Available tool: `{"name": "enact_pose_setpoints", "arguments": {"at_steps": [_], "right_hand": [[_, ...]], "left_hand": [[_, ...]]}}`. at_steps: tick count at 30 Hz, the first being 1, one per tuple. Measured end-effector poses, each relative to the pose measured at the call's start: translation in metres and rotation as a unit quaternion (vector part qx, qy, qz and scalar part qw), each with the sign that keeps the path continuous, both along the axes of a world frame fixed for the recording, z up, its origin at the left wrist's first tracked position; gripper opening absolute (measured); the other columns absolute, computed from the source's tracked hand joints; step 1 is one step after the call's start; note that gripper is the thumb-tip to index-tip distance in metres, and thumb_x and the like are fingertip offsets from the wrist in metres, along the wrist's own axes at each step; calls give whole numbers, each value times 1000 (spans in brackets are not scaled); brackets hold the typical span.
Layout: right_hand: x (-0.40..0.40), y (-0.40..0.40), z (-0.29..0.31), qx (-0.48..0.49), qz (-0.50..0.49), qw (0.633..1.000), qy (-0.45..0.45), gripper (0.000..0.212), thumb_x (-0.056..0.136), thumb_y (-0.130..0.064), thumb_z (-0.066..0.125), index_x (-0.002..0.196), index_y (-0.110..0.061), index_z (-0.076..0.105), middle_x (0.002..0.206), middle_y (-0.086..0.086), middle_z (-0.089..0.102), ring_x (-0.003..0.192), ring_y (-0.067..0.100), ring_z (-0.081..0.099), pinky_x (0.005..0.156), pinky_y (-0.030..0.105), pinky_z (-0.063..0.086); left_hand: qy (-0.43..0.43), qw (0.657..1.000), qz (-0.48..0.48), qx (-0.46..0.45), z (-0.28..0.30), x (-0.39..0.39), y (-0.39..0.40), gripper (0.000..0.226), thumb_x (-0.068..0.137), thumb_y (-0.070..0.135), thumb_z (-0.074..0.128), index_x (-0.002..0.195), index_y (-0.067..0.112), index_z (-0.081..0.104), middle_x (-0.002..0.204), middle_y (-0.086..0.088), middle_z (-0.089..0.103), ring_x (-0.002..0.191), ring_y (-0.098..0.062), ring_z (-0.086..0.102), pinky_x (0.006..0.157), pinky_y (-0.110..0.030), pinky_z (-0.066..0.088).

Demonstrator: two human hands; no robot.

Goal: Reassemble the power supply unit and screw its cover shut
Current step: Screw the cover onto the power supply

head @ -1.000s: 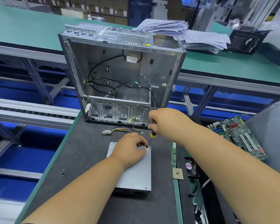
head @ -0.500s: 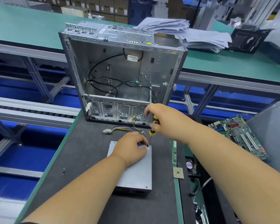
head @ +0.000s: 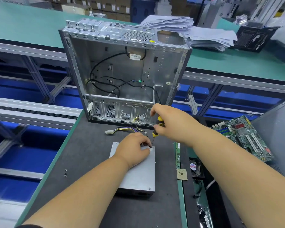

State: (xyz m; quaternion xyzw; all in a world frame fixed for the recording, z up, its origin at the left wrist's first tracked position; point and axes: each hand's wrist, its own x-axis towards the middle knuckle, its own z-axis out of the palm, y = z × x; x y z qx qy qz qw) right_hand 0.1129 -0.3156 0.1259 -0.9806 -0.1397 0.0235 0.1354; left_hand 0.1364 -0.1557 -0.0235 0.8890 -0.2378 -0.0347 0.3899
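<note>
L hand steadies PSU | R hand grips screwdriver | dark mat

Two bare forearms and hands, no gloves, rings or watch; a dark sleeve edge shows at the left elbow.

The power supply unit is plain grey metal; its cable bundle mixes yellow, purple and black. The screwdriver handle is yellow and black. The surface is dark grey, edged green. The motherboard is green.
</note>
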Motion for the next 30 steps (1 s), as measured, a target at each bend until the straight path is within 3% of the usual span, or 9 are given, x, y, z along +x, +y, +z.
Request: {"name": "enact_pose_setpoints", "arguments": {"at_steps": [5, 7, 10, 14, 19, 23, 30], "right_hand": [[2, 2, -6, -141, -27, 988, -49, 24, 99, -51, 43, 91, -28, 48, 67, -10, 44, 72, 17, 46, 52, 30, 27], [1, 2, -9, -122, -29, 990, -57, 21, 100, -43, 40, 90, -26, 47, 72, -7, 51, 73, 19, 50, 52, 30, 29], [0, 3, -7, -47, -14, 999, -24, 15, 93, -27, 43, 107, -23, 48, 89, -6, 54, 75, 19, 50, 55, 32, 33], [-1, 3, -6, -53, 7, 997, -50, 20, 96, -30, 49, 116, -25, 45, 84, -10, 51, 74, 17, 48, 55, 32, 32], [1, 1, -9, -121, -24, 991, -60, 22, 99, -47, 45, 95, -26, 49, 64, -8, 45, 69, 18, 45, 49, 29, 25], [2, 3, -11, -170, -67, 980, -75, 35, 100, -52, 39, 86, -22, 50, 63, -7, 43, 69, 20, 47, 48, 28, 23], [-1, 1, -1, -34, -34, 999, 7, 9, 93, -24, 45, 98, -19, 51, 90, -1, 56, 78, 19, 51, 58, 32, 33]], "left_hand": [[9, 1000, 4, 2, 0, -1, -1, 18, 74, 20, 66, 85, 34, 70, 89, 13, 61, 93, -5, 53, 84, -28, 47], [9, 1000, 3, 1, 1, -1, -1, 18, 74, 20, 67, 84, 34, 69, 89, 13, 61, 93, -6, 53, 84, -29, 48], [6, 1000, -1, -4, 1, -1, 0, 17, 75, 19, 68, 83, 34, 69, 88, 12, 61, 92, -7, 54, 84, -31, 48], [5, 1000, 0, -4, 0, -1, 0, 17, 74, 20, 68, 82, 35, 68, 88, 13, 62, 92, -7, 54, 84, -32, 48], [5, 1000, 0, 0, 2, 0, 0, 18, 74, 20, 67, 84, 34, 69, 90, 13, 61, 92, -6, 52, 84, -30, 48], [10, 1000, 2, 5, 2, -1, 0, 18, 75, 19, 66, 85, 34, 69, 89, 14, 60, 93, -5, 52, 84, -28, 47], [7, 1000, 3, 5, 3, -2, 1, 16, 76, 18, 67, 85, 31, 70, 88, 13, 60, 93, -6, 52, 84, -28, 47]]}}
